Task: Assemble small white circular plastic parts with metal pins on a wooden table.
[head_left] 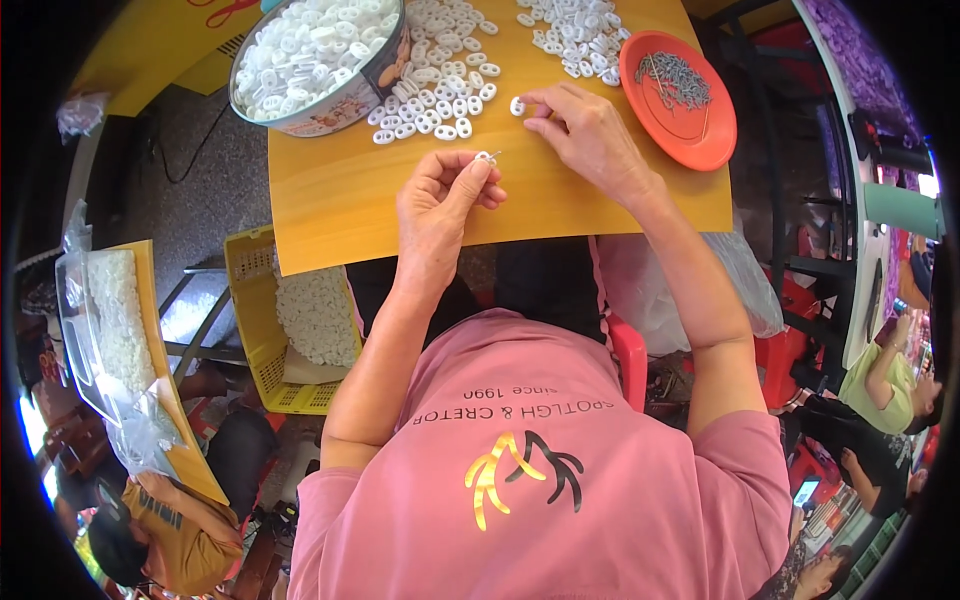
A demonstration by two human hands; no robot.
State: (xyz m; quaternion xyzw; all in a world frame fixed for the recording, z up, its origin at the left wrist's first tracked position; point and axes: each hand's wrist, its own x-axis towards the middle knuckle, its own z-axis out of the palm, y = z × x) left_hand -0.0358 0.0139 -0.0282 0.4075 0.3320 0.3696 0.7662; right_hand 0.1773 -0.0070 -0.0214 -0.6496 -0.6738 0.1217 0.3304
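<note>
- Looking down from the head view, the left hand (437, 205) sits over the near part of the yellow tabletop (340, 200), thumb and forefinger closed tight on 1 small white ring (486, 157) that seems to have a thin metal piece poking from it; I cannot make out that piece clearly.
- The right hand (588, 135) reaches further up the board, its fingertips nipped together on or right against another white ring (517, 105); whether it is lifted or only touched I cannot tell.
- Just beyond both hands lies a loose heap of white rings (440, 85) spread flat on the board, and a second scatter (578, 30) lies near the far edge.
- A round tin (330, 112) at the far left of the board is piled high with the same white pieces.
- An orange dish (690, 125) stands to the right of the right hand, touching nothing, holding a small tangle of grey wire bits (672, 78).
- Below the board, to the person's left, a yellow crate (250, 300) holds a further mound of white pieces, and a clear bag of white pieces (118, 320) sits further left.
- Judging from all this, the work looks far from over: 1 piece is in hand, while the tin, the heaps and the dish remain well stocked. Which pile is finished stock I cannot tell.
</note>
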